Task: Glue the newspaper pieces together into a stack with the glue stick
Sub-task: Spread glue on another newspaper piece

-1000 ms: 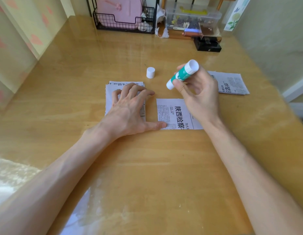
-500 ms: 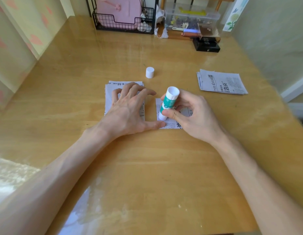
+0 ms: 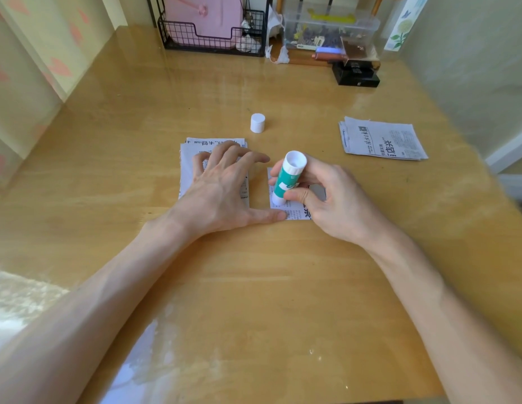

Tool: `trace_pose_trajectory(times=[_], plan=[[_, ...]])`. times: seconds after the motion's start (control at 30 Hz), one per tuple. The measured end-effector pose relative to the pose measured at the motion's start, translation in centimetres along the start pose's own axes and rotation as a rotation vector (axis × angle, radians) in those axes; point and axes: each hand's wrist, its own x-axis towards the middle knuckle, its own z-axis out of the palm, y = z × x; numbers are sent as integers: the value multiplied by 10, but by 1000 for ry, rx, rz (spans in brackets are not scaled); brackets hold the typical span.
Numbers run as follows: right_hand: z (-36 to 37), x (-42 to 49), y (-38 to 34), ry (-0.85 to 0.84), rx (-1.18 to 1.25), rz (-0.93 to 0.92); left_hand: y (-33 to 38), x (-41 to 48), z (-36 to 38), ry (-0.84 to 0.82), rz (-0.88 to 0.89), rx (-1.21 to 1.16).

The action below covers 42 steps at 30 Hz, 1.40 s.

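most of the single newspaper piece (image 3: 296, 214), just nearer than the white cap (image 3: 257, 123), is hidden under the right hand (image 3: 335, 205); only its left edge and a near strip of print show. that hand's fingers and thumb curl round the glue stick (image 3: 287, 177), which stands tilted with its lower tip on the piece; whether any glue sticks out there cannot be made out. nearer than the cap and to its left, the left hand (image 3: 221, 193) lies spread, its fingers slightly arched. it presses the newspaper stack (image 3: 185, 167) and covers its middle, and its thumb tip touches the single piece's near left corner. the stack's sheets cannot be counted; at least two offset edges show. well right of the cap lies a pile of newspaper pieces (image 3: 382, 139), its layers too thin to count. both forearms are cut off at the bottom edge. on the surface (image 3: 254, 287): one glue stick, one cap, one loose piece, one stack, one pile, two hands.
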Motion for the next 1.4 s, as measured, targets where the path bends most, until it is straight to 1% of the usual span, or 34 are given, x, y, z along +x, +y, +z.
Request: trace_pose_trajectory(times=[0.23, 0.4, 0.57, 0.97, 1.4], plan=[[6, 2, -2, 107, -62, 25, 0, 0, -1, -10, -9, -3], [10, 2, -7, 158, -52, 14, -1, 0, 0, -5, -3, -5], [12, 4, -4, 172, -61, 9, -1, 1, -1, -15, -9, -5], [14, 8, -3, 135, -53, 2, 1, 0, -1, -15, -10, -4], [16, 18, 0, 212, -157, 25, 1, 0, -2, -29, -17, 2]])
